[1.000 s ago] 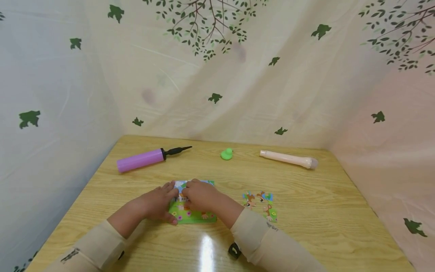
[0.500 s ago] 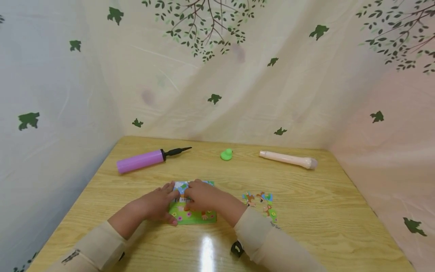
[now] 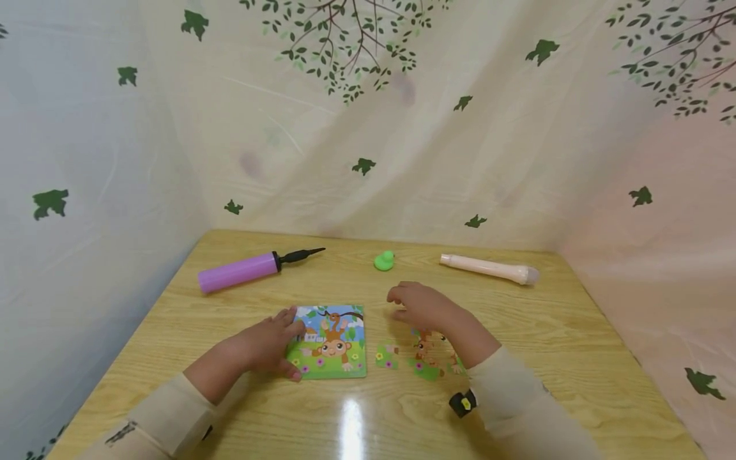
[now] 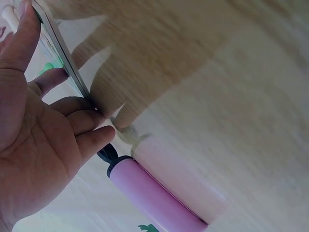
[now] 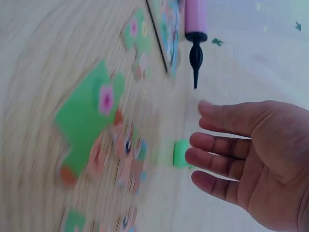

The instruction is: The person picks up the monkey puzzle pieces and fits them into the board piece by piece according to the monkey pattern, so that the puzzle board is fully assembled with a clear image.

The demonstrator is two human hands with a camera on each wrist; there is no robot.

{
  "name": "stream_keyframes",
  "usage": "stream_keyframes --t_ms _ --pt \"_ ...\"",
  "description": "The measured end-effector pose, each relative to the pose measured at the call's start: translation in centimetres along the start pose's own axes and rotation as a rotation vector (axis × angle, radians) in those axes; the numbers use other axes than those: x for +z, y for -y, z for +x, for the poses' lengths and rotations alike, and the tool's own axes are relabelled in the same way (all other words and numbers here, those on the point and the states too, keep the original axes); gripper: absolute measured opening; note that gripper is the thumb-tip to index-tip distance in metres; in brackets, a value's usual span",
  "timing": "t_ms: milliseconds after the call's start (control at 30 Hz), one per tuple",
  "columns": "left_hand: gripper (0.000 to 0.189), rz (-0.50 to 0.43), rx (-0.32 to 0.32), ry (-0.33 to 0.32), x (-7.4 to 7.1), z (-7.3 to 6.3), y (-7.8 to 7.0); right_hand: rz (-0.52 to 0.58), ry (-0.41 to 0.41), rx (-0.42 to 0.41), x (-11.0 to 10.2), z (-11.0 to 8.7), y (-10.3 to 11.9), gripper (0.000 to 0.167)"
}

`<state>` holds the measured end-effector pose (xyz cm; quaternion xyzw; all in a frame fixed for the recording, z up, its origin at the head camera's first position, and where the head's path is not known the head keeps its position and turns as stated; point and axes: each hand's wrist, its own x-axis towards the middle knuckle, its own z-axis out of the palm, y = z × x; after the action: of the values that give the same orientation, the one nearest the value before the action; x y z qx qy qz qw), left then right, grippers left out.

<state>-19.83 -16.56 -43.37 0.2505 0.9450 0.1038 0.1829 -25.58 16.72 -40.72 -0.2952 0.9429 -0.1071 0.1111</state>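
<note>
A square puzzle board with a monkey hanging from a branch lies on the table in the head view. My left hand rests at its left side, thumb near the lower corner and fingertips at the upper one. Seen from the left wrist, the relaxed fingers touch the board's edge. Right of the board, my right hand hovers beyond the loose puzzle pieces, fingers slightly bent and holding nothing. One flowered puzzle piece lies between board and group. A green piece with a pink flower appears large in the right wrist view.
Along the back of the wooden table lie a purple hand pump, a green rubber duck and a pale pink toy microphone. Patterned cloth hangs behind and on both sides.
My right hand has left the board and moved right, to above the loose pieces. The monkey picture and the single piece beside the board now show. My left hand stays put.
</note>
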Motion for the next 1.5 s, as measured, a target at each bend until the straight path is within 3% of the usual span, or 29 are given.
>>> stream_keyframes --t_ms 267,367,533,700,867,1100,1267,1500 --pt "0.086 -0.008 -0.02 0.01 0.0 0.1 0.0 0.027 0.086 0.143 0.4 -3.4 -2.8 0.028" --pt "0.079 -0.004 -0.018 0.007 -0.1 0.1 0.0 -0.012 0.111 0.109 0.9 -4.1 -3.2 0.032" --pt "0.072 0.01 -0.01 0.0 -0.1 0.1 0.1 -0.041 0.081 -0.002 1.3 -4.4 -3.2 0.032" --pt "0.074 0.002 -0.011 0.008 -0.2 0.1 0.0 -0.057 0.062 -0.03 1.5 -4.3 -3.1 0.021" --pt "0.076 0.007 -0.01 0.007 -0.1 0.2 0.1 -0.092 0.04 -0.018 2.0 -4.1 -3.2 0.024" --pt "0.078 0.01 -0.013 0.008 0.1 0.4 0.3 -0.118 -0.02 -0.078 2.0 -3.6 -2.9 0.029" --pt "0.081 -0.001 -0.022 0.017 0.2 0.4 0.3 -0.117 -0.061 -0.148 1.5 -2.4 -1.1 0.029" --pt "0.078 -0.004 -0.019 0.012 0.3 0.4 0.4 -0.174 -0.058 -0.208 1.6 -0.3 2.5 0.03"
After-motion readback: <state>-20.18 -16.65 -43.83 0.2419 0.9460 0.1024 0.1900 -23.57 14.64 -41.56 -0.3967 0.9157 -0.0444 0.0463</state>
